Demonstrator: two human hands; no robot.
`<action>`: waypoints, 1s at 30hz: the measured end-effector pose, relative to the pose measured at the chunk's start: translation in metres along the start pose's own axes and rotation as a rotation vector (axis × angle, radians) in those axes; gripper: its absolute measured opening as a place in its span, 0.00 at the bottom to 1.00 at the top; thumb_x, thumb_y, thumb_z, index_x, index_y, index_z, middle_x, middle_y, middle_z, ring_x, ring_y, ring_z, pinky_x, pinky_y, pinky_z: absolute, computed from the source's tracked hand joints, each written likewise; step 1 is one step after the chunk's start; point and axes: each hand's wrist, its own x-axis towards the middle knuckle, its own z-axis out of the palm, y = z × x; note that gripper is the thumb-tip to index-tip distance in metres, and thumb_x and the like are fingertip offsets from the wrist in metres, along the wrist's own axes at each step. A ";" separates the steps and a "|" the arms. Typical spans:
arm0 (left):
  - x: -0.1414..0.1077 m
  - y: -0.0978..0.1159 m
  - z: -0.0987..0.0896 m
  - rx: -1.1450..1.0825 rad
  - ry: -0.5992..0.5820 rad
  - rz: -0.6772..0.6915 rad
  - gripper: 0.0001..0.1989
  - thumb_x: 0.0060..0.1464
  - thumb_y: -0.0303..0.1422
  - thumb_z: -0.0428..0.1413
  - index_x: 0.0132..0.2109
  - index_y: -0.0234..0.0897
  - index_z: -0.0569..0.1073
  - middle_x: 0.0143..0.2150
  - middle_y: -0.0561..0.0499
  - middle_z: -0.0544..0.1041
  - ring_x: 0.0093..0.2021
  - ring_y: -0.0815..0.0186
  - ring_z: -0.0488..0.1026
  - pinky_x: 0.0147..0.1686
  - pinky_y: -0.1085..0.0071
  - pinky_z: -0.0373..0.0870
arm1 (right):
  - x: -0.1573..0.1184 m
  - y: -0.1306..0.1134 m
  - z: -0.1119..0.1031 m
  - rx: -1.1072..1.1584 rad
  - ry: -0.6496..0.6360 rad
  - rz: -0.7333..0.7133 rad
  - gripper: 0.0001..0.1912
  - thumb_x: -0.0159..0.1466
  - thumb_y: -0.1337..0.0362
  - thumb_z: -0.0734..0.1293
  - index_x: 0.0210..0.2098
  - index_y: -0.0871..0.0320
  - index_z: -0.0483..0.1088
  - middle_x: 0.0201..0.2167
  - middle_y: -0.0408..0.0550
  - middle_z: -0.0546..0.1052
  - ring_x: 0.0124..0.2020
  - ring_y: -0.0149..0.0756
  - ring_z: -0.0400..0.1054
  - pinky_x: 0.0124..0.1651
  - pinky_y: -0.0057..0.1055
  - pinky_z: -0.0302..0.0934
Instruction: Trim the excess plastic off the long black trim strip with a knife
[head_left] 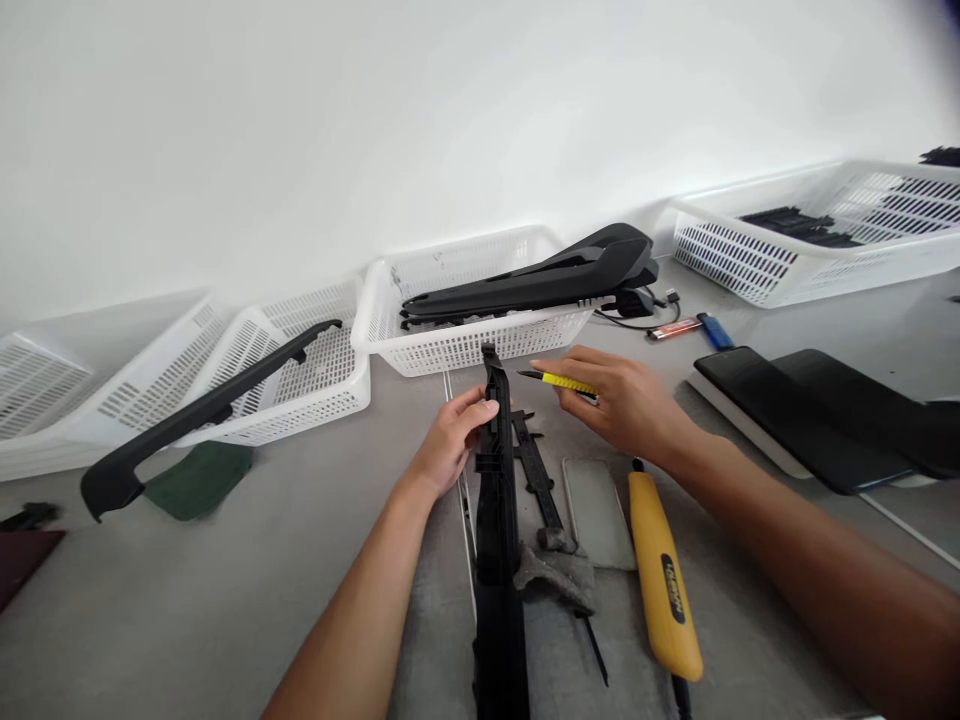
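My left hand (454,440) grips a long black plastic trim part (498,520) near its upper end, thumb on its ribbed side. The part stands lengthwise, running down past the lower edge of the view. My right hand (616,400) is closed around a craft knife (568,383) with a yellow grip. Its dark tip points left, just short of the part's upper end and apart from it. Below lie a black caliper (535,468), a grey cloth (559,577), a pale flat rectangular piece (598,512) and a yellow corded tool (664,580).
A white basket (450,355) holding black plastic parts stands ahead. More white baskets stand left (330,400) and right (787,275). A black trim part (202,425) leans across the left baskets. Two lighters (673,329) and a phone (802,415) lie right; a green cloth (201,482) lies left.
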 end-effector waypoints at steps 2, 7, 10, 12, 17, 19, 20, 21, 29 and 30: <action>0.000 0.000 0.000 -0.003 -0.002 0.001 0.14 0.49 0.41 0.70 0.38 0.36 0.81 0.29 0.54 0.78 0.27 0.67 0.73 0.33 0.72 0.71 | 0.000 0.000 0.000 -0.006 -0.005 -0.008 0.23 0.71 0.65 0.63 0.62 0.51 0.78 0.49 0.52 0.84 0.44 0.45 0.78 0.41 0.35 0.68; 0.000 0.000 0.000 -0.012 -0.004 0.009 0.14 0.49 0.41 0.70 0.38 0.36 0.81 0.28 0.54 0.78 0.27 0.68 0.73 0.30 0.73 0.69 | 0.000 0.001 -0.001 0.007 -0.002 -0.007 0.23 0.69 0.67 0.63 0.60 0.50 0.80 0.47 0.50 0.84 0.42 0.43 0.78 0.42 0.34 0.67; 0.001 -0.001 0.000 -0.026 0.007 0.006 0.14 0.49 0.40 0.70 0.38 0.36 0.81 0.28 0.54 0.79 0.27 0.68 0.74 0.27 0.74 0.67 | 0.000 0.002 -0.002 0.005 -0.008 -0.017 0.23 0.69 0.67 0.64 0.59 0.51 0.81 0.46 0.50 0.84 0.42 0.43 0.78 0.42 0.35 0.66; 0.001 -0.001 0.000 -0.031 0.013 0.000 0.15 0.48 0.40 0.71 0.39 0.36 0.81 0.28 0.54 0.79 0.27 0.68 0.73 0.25 0.74 0.65 | 0.000 0.002 -0.003 -0.002 -0.013 -0.020 0.23 0.69 0.67 0.64 0.59 0.51 0.81 0.46 0.50 0.84 0.41 0.43 0.78 0.41 0.35 0.66; 0.002 -0.001 0.000 -0.043 0.028 0.006 0.15 0.48 0.40 0.71 0.38 0.36 0.81 0.27 0.55 0.78 0.26 0.68 0.72 0.27 0.73 0.68 | 0.000 0.001 -0.004 -0.013 -0.031 -0.022 0.23 0.68 0.68 0.64 0.59 0.50 0.81 0.47 0.49 0.84 0.42 0.43 0.78 0.41 0.34 0.66; 0.002 -0.001 0.000 -0.042 0.031 0.009 0.15 0.48 0.40 0.71 0.39 0.35 0.81 0.27 0.55 0.78 0.26 0.68 0.72 0.29 0.73 0.70 | 0.000 0.001 -0.004 -0.012 -0.039 -0.025 0.24 0.68 0.69 0.64 0.59 0.50 0.81 0.48 0.49 0.84 0.42 0.43 0.78 0.41 0.33 0.66; 0.002 -0.001 0.000 -0.042 0.033 0.011 0.15 0.48 0.41 0.71 0.39 0.35 0.82 0.27 0.55 0.78 0.26 0.68 0.73 0.30 0.73 0.71 | 0.000 0.000 -0.004 -0.011 -0.042 -0.026 0.24 0.68 0.69 0.64 0.59 0.50 0.81 0.48 0.49 0.84 0.42 0.43 0.79 0.41 0.33 0.66; 0.002 -0.001 -0.001 -0.045 0.038 0.016 0.16 0.48 0.41 0.71 0.39 0.35 0.82 0.28 0.55 0.78 0.26 0.68 0.73 0.30 0.73 0.71 | 0.000 0.000 -0.005 -0.010 -0.044 -0.027 0.24 0.67 0.70 0.64 0.58 0.50 0.81 0.47 0.49 0.84 0.42 0.43 0.79 0.41 0.33 0.66; 0.004 -0.004 -0.003 -0.071 0.068 0.080 0.25 0.50 0.48 0.73 0.49 0.35 0.85 0.32 0.51 0.83 0.31 0.65 0.78 0.30 0.74 0.71 | 0.000 -0.003 -0.005 -0.027 -0.079 -0.043 0.24 0.68 0.70 0.65 0.60 0.49 0.80 0.45 0.49 0.84 0.40 0.43 0.79 0.40 0.32 0.66; 0.004 -0.004 -0.003 -0.076 0.071 0.086 0.25 0.51 0.48 0.73 0.50 0.36 0.85 0.32 0.52 0.83 0.31 0.66 0.78 0.30 0.74 0.71 | 0.000 -0.003 -0.005 -0.024 -0.084 -0.049 0.24 0.68 0.70 0.65 0.60 0.49 0.80 0.45 0.49 0.84 0.40 0.43 0.79 0.40 0.33 0.66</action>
